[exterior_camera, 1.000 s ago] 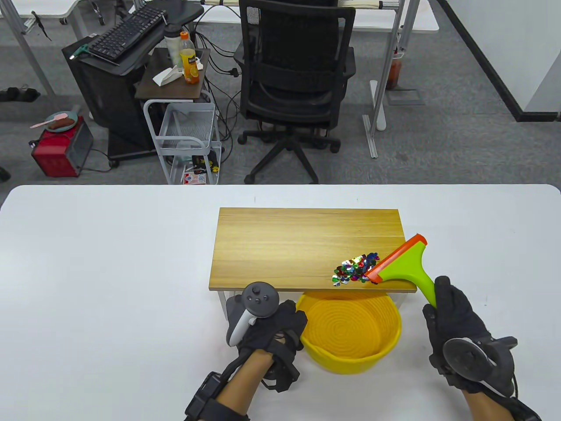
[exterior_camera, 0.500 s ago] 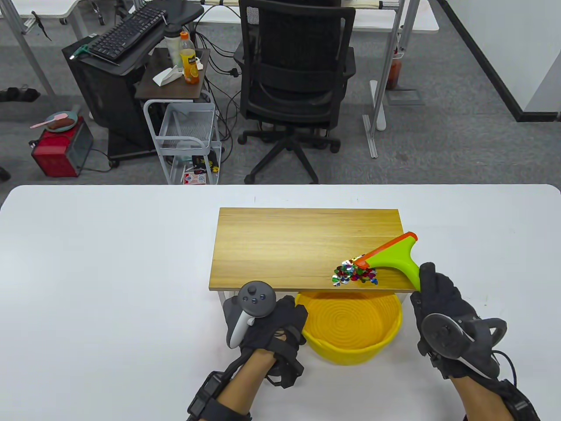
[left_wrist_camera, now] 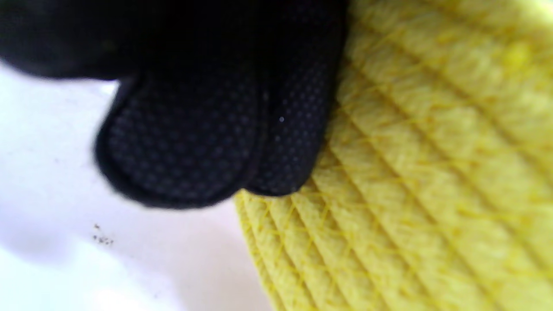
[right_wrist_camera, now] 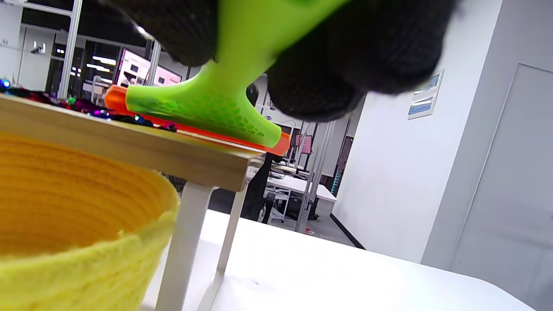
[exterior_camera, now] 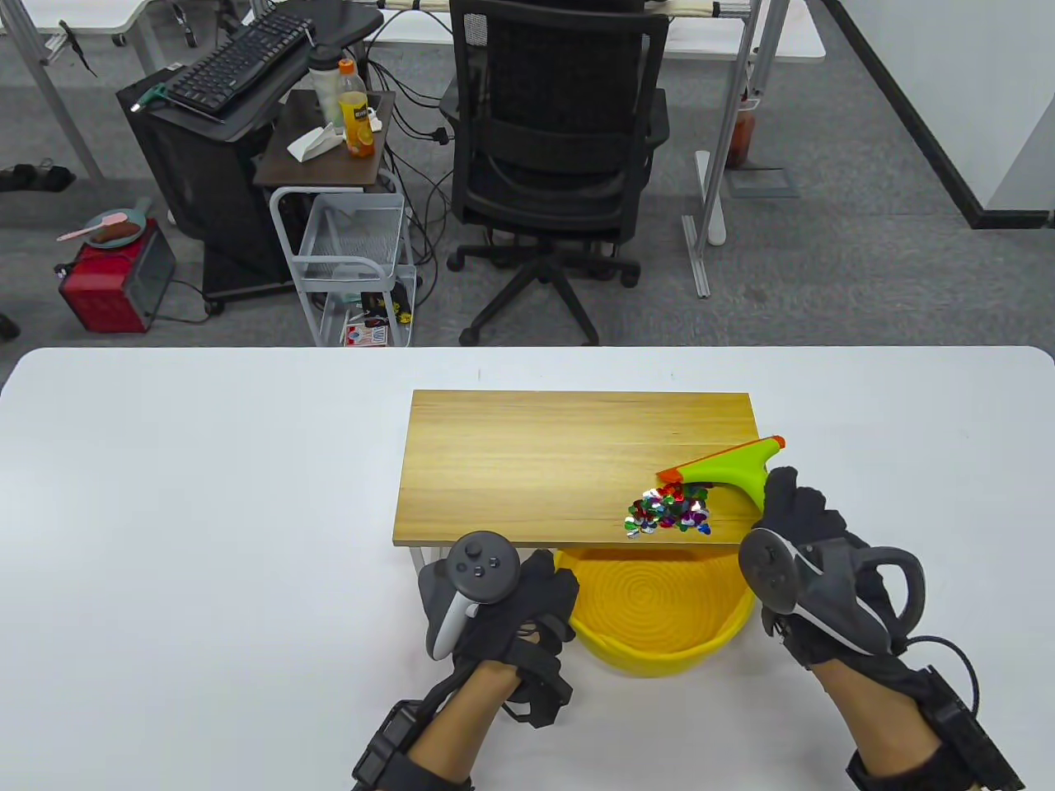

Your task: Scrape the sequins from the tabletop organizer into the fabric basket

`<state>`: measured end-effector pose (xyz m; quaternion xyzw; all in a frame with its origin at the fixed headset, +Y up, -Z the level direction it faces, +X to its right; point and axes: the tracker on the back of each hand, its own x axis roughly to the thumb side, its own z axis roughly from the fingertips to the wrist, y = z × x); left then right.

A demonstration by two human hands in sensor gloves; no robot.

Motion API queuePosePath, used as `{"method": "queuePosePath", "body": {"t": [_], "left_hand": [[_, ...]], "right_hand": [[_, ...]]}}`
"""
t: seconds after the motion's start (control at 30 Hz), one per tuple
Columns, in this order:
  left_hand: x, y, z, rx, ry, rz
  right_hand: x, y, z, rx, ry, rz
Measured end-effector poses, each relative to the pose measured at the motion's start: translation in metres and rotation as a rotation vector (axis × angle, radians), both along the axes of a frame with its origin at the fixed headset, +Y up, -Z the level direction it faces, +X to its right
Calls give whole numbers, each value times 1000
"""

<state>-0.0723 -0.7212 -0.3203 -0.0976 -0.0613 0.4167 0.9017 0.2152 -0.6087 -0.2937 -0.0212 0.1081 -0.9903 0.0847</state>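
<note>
Sitting under the organizer (exterior_camera: pixel 577 461), the yellow basket (exterior_camera: pixel 659 655) holds nothing visible.

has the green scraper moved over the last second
Yes. The scraper swung from the pile's right to behind the sequins, farther from the wooden organizer's near edge.

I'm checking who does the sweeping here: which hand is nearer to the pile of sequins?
Right. The right hand holds the green scraper just right of the sequins; the left hand rests against the yellow basket, below and left of them.
</note>
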Motion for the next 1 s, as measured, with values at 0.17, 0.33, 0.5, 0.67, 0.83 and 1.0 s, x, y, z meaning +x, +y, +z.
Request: {"method": "queuePosePath", "body": {"t": [0.17, 0.33, 0.5, 0.67, 0.83, 1.0], "left_hand": [[-1, 1, 1, 2, -8, 14], [0, 2, 0, -1, -15, 37], [-1, 1, 1, -3, -12, 44], [-1, 1, 1, -9, -13, 54], [-3, 2, 2, -12, -13, 58], [-4, 2, 2, -16, -15, 61]], "right_hand": [[-3, -1, 15, 4, 11, 34], [-5, 3, 45, -14, 44, 60], [-5, 8, 76, -33, 77, 83], [-5, 16, 92, -38, 94, 96], [-10, 30, 86, 9, 88, 68], [-25, 34, 65, 23, 90, 63]]}}
